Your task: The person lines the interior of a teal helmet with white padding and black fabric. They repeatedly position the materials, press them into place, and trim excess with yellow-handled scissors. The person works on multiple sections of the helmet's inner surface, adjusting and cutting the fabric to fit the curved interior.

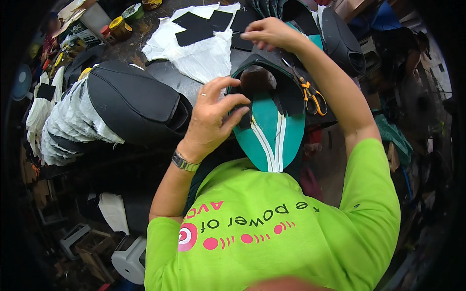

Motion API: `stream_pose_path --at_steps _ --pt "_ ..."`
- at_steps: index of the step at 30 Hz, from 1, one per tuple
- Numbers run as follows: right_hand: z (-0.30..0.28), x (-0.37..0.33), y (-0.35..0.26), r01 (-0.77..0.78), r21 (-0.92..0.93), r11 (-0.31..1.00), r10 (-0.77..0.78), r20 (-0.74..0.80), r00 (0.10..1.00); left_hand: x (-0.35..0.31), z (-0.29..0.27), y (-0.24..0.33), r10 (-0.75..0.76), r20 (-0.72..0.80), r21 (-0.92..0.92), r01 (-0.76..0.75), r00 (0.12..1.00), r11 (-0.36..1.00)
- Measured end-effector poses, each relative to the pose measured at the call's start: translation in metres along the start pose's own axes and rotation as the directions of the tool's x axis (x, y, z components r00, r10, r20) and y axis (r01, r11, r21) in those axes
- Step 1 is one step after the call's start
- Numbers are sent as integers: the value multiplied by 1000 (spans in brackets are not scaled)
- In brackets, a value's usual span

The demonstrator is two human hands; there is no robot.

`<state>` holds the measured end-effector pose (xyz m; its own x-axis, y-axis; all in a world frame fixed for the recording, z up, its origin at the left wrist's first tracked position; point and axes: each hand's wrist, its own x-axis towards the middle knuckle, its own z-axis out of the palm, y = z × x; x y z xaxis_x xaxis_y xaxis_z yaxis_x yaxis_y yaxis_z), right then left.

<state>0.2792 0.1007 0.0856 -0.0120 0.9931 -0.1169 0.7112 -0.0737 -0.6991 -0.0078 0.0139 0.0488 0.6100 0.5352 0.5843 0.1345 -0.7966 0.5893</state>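
A teal seat cover (272, 131) with two white stripes and a black rim lies in front of me, its narrow end pointing at my chest. My left hand (213, 116) presses its left edge, fingers bent over a black strip there. My right hand (269, 34) reaches past the cover's far end, fingertips pinched at a black fabric piece (242, 22). Whether it grips the piece I cannot tell. A wristwatch (184, 162) sits on my left wrist.
Orange-handled scissors (313, 97) lie right of the cover under my right forearm. A stack of black seat covers (131, 102) with white lining is at left. White cloth with black patches (199, 43) lies beyond. Small jars (119, 26) stand at back left; grey stools (128, 259) stand below.
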Motion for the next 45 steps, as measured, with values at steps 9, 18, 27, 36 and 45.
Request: stream_pose_path --at_steps 9,18,27,36,45 --pt "54 93 -7 131 53 990 -132 4 991 -29 7 9 82 36 3 -82 996 997" --pt "-12 -60 -76 333 901 279 -394 -208 895 -8 -13 3 -266 -478 -441 34 837 897" --pt "51 -215 -37 77 966 248 46 -91 995 -32 -11 20 -597 208 -795 490 775 359" --pt "77 -248 -6 88 901 425 179 -179 967 -33 29 28 -443 227 -567 488 867 664" --pt "82 -264 19 -46 893 448 336 -121 934 -43 36 37 -268 399 -416 433 877 800"
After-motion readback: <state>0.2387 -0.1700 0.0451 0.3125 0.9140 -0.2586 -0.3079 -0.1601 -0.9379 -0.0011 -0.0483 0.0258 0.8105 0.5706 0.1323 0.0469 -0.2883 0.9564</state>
